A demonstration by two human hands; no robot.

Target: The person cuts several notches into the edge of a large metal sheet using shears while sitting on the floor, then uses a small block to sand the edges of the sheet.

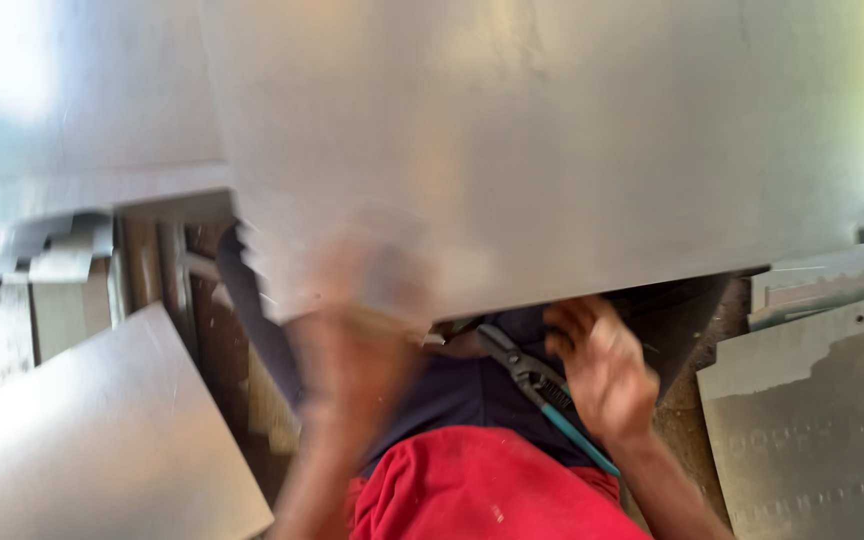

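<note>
Galvanised steel sheet, large and grey, held up by blurred left hand – grip unclear – right hand clasping teal-handled pliers beneath; sheet's edge might slip and cut.

The floor shows only in narrow strips, dark brown and dusty, between sheets of metal. At the near left a flat, pale grey metal sheet lies on it, one corner pointing toward the middle. Farther left, folded grey metal strips lie in a loose heap, blurred. At the near right a duller, scuffed metal plate rests flat, with rows of small marks across it, and just beyond it another thin plate overlaps its far edge. A bare patch of floor shows between that plate and the middle.
</note>
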